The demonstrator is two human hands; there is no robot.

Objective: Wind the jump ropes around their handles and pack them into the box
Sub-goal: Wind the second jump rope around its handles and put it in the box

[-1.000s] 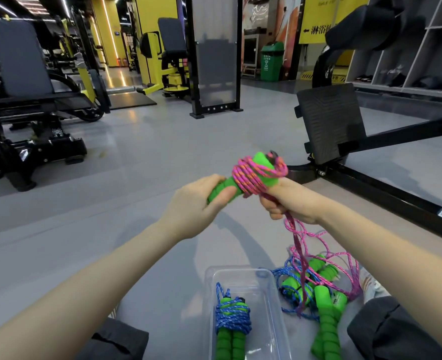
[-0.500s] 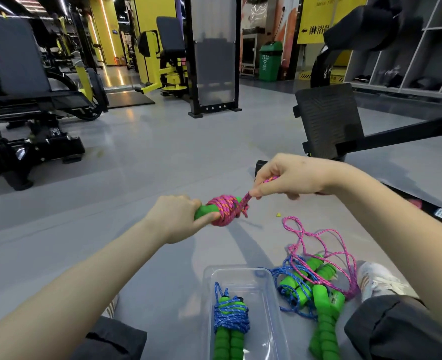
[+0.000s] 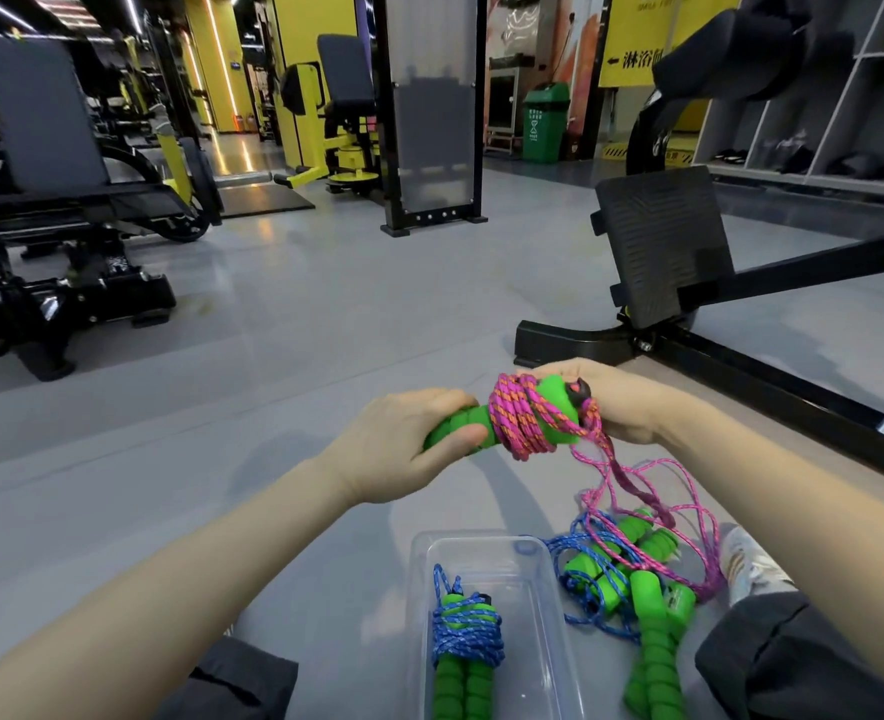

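My left grip (image 3: 403, 444) is clamped round the lower end of the paired green handles (image 3: 557, 407), thumb underneath, holding them out over the floor (image 3: 273, 356); my right grip (image 3: 622, 402) is curled at the cap end of those handles and holds the pink rope (image 3: 518, 420) where it leaves the coil, though I cannot tell exactly which fingers pinch it. The coil sits as a thick band of several turns round the handles between the two grips; from the right grip the unwound tail (image 3: 637, 491) hangs down in loose loops and lands on the heap below, so I judge this rope partly wound, with a fair length left to take up.

Further out, the clear box (image 3: 541, 662) lies on the floor just in front of my knees; inside it lies one finished bundle, a blue rope (image 3: 466, 636) wound tight round its own green handles, lying along the left side with room beside it. Just right of the box is the heap (image 3: 616, 579): loose blue cord tangled with more green handles and the pink tail draped across; how many ropes it holds I cannot count. So by my reading one is packed, one is in hand, and at least one waits; a black gym frame (image 3: 658, 246) stands well beyond.
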